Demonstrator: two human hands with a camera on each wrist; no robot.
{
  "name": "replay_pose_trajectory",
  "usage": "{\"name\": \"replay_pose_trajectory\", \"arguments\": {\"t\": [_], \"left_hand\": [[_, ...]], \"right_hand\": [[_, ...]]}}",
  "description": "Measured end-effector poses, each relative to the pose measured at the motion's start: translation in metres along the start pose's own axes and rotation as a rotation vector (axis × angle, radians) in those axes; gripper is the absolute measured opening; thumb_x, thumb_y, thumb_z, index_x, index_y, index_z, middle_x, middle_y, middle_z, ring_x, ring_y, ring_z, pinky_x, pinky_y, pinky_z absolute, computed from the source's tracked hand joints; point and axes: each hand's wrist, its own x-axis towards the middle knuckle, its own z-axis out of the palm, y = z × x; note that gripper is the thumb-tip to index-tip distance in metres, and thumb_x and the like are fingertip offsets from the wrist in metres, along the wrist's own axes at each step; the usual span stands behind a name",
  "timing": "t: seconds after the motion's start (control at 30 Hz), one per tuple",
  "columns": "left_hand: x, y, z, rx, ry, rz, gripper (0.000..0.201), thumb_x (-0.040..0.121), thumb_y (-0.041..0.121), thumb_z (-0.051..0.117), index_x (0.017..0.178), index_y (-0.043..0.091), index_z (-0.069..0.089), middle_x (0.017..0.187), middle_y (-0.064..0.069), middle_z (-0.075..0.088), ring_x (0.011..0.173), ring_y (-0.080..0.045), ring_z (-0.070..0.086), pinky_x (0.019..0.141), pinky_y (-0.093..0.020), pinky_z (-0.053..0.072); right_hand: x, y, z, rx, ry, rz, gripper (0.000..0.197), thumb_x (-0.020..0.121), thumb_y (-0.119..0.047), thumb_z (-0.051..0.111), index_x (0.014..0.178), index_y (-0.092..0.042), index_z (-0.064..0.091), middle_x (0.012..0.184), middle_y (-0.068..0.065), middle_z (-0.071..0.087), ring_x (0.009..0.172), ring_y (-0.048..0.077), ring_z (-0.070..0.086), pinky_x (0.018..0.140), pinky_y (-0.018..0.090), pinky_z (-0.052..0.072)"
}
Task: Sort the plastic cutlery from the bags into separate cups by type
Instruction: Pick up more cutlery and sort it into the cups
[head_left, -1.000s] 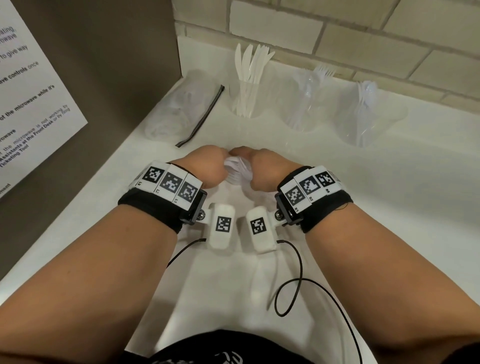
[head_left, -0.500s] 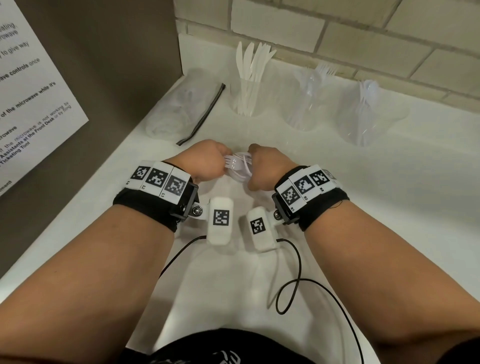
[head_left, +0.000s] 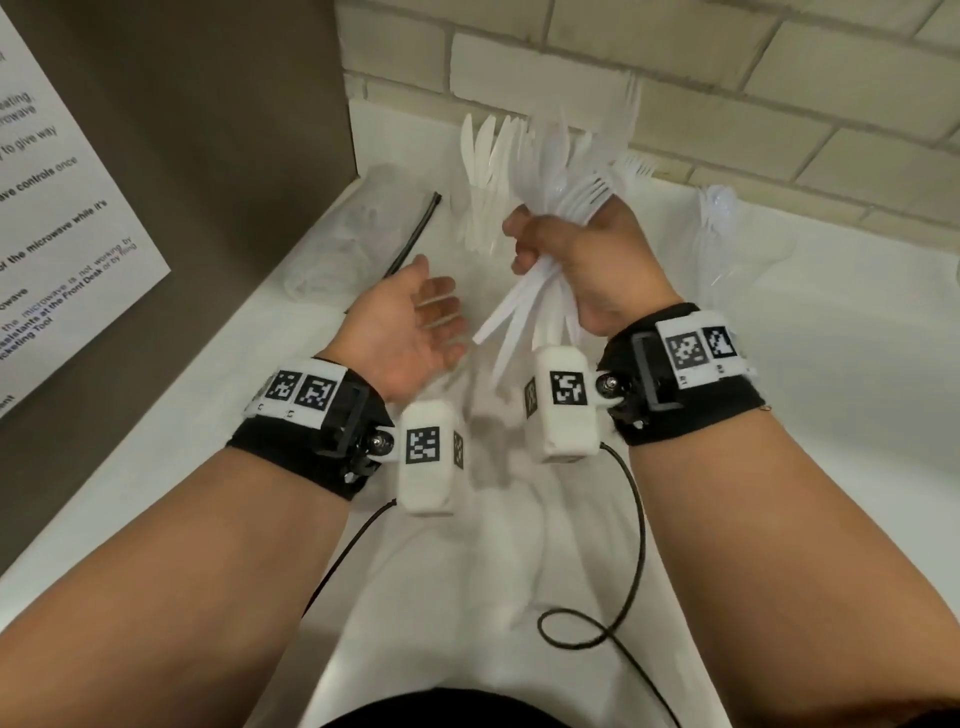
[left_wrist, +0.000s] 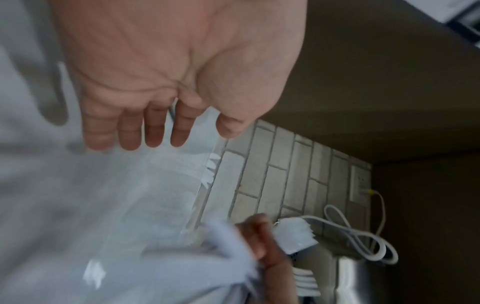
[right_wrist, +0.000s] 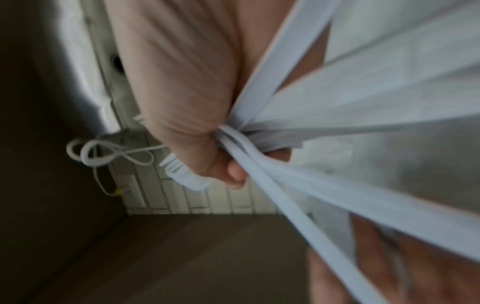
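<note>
My right hand (head_left: 545, 244) grips a bundle of white plastic forks (head_left: 584, 197) in its fist, lifted above the counter, tines up and handles fanning down toward me. The right wrist view shows the same forks (right_wrist: 337, 102) squeezed in my right hand (right_wrist: 207, 148). My left hand (head_left: 436, 317) lies open, palm up and holding nothing, just left of the handles; its palm (left_wrist: 182, 61) fills the left wrist view. Behind stand a clear cup of white knives (head_left: 485, 161), a middle cup with forks (head_left: 636, 166) partly hidden, and a right cup of clear cutlery (head_left: 727, 234).
A clear zip bag (head_left: 343, 244) with a black strip lies at the back left of the white counter (head_left: 831, 415). A brown panel with a paper notice (head_left: 62, 234) borders the left side. A brick wall (head_left: 779, 78) closes the back. Black cables (head_left: 631, 519) trail near me.
Both hands held the fork bundle together low on the counter. Now my right hand has lifted the bundle up and back, and my left hand has let go and opened.
</note>
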Motion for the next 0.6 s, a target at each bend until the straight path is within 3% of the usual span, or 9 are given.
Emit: {"name": "replay_pose_trajectory", "arguments": {"t": [0.07,0.17,0.3,0.4,0.5,0.6], "left_hand": [[0.0,-0.003,0.006,0.002,-0.08,-0.072,0.044,0.092,0.052,0.046,0.103,0.012,0.061,0.104,-0.011,0.058,0.091,-0.029,0.057,0.079,-0.04,0.048],[0.0,-0.007,0.017,-0.052,-0.182,-0.133,0.052,0.091,0.053,0.046,0.113,0.008,0.062,0.108,-0.017,0.06,0.085,-0.032,0.062,0.084,-0.043,0.048],[0.001,-0.009,0.023,-0.23,-0.215,-0.232,0.069,0.086,0.053,0.055,0.129,-0.001,0.053,0.129,-0.026,0.055,0.116,-0.043,0.056,0.093,-0.052,0.047],[0.002,-0.01,0.02,-0.274,-0.201,-0.245,0.077,0.081,0.062,0.054,0.127,0.0,0.055,0.126,-0.028,0.056,0.119,-0.044,0.054,0.097,-0.056,0.043],[-0.001,-0.007,0.023,-0.245,-0.265,-0.205,0.061,0.089,0.051,0.053,0.123,0.0,0.058,0.111,-0.024,0.063,0.108,-0.04,0.059,0.096,-0.054,0.046],[-0.005,-0.005,0.028,-0.086,-0.294,-0.127,0.034,0.099,0.029,0.045,0.117,0.003,0.058,0.098,-0.019,0.066,0.092,-0.034,0.065,0.097,-0.05,0.048]], "right_hand": [[-0.002,-0.009,0.007,0.18,-0.005,-0.054,0.011,0.081,0.01,0.064,0.085,0.0,0.063,0.069,0.011,0.06,0.051,0.019,0.053,0.058,0.031,0.048],[-0.002,-0.01,0.017,0.19,0.035,-0.151,0.009,0.081,0.008,0.066,0.087,0.004,0.061,0.066,0.01,0.06,0.052,0.021,0.056,0.057,0.03,0.049],[-0.005,-0.007,0.024,0.055,0.098,-0.263,0.019,0.081,0.005,0.068,0.097,0.0,0.059,0.077,0.009,0.064,0.058,0.021,0.064,0.058,0.031,0.053],[-0.007,-0.006,0.024,-0.012,0.091,-0.29,0.029,0.081,0.003,0.069,0.101,-0.014,0.057,0.081,0.005,0.066,0.062,0.021,0.066,0.061,0.035,0.056],[-0.007,-0.002,0.024,-0.016,0.063,-0.237,0.034,0.078,0.001,0.071,0.107,-0.013,0.057,0.085,0.009,0.067,0.069,0.023,0.068,0.067,0.038,0.059],[-0.008,0.003,0.029,-0.023,0.054,-0.191,0.056,0.069,-0.007,0.077,0.119,-0.007,0.052,0.101,0.014,0.067,0.09,0.031,0.069,0.078,0.045,0.059]]}}
